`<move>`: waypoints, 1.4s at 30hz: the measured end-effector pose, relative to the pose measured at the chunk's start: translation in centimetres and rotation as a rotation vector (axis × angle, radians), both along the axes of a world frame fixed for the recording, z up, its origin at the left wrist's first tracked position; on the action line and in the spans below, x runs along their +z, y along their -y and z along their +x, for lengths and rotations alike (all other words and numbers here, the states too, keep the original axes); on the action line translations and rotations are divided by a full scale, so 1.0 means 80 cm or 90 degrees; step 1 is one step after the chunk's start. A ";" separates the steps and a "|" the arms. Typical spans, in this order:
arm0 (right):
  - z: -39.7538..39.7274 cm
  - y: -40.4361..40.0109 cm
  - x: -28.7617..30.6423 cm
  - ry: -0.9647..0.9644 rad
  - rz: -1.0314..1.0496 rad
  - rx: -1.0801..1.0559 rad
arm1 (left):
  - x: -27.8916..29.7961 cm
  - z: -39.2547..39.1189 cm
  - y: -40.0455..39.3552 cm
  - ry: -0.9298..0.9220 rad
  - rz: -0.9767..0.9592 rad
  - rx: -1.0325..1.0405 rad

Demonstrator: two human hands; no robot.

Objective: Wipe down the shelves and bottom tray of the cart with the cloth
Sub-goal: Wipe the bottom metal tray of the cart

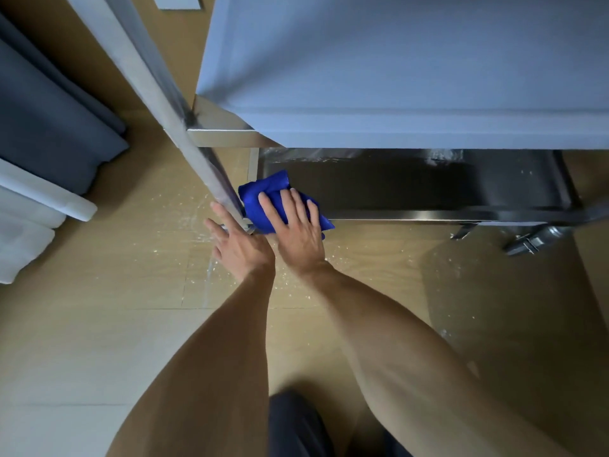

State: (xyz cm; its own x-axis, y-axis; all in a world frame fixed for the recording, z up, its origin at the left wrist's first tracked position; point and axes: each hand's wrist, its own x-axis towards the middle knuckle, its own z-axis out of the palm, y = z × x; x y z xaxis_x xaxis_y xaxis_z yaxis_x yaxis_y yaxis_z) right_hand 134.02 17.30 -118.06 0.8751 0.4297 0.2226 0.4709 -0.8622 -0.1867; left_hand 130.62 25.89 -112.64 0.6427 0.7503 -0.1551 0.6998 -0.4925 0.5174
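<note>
Far left we see a dark grey curtain [49, 110] hanging w/ a white one [29, 222] below it, both ending at the wooden floor [99, 308]. Floor has pale specks/scuffs near the cart's corner.

Next, the cart's upright post [171, 107] runs diagonally down to the bottom corner. Our left hand [239, 249] is at the foot of that post: fingers straight and spread, tips touching the post base, nothing gripped, so it's released/flat. Can't tell if the palm bears on the floor.

Just right of the post, the blue cloth [276, 201] sits bunched on the near left corner of the bottom tray [412, 189], partly overhanging the tray's front rim. Our right hand [296, 225] lies flat on top of the cloth, fingers extended and slightly apart, pressing it down; not clenched round it as far as we see. Thumb is hidden under/behind, can't tell its pose.

Above, a shelf [395, 77] of the cart fills the upper right, pale and matte, w/ a shiny metal edge at its left corner. The bottom tray under it is dark, reflective steel w/ streaks along its back wall.

Far right, a caster wheel [534, 242] shows below the tray's front rim, on the floor.

Bottom centre, dark trouser fabric [296, 427] betw. both forearms.
</note>
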 end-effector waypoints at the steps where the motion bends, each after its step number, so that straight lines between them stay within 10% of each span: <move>1: -0.001 0.016 -0.003 -0.002 0.002 -0.019 | 0.000 -0.002 0.003 -0.009 0.005 -0.003; 9: 0.003 0.211 -0.030 0.012 0.048 -0.301 | -0.004 -0.002 0.058 -0.031 -0.017 0.037; 21: 0.032 0.384 -0.015 -0.024 0.552 -0.697 | -0.015 0.033 0.212 -0.042 0.007 -0.055; 31: 0.061 0.549 -0.021 -0.084 0.533 -0.909 | -0.022 0.027 0.248 -0.057 0.005 -0.029; 42: 0.063 0.324 0.025 -0.060 0.937 -0.979 | 0.005 0.010 0.199 -0.009 0.007 -0.029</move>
State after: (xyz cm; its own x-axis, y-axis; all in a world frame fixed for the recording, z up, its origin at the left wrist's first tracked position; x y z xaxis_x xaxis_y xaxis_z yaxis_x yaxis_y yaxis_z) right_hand 139.02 -8.61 -116.03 0.2951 -0.8625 -0.4112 -0.3377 0.3085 -0.8893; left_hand 131.40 10.00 -112.27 0.6741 0.7220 -0.1557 0.6836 -0.5300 0.5018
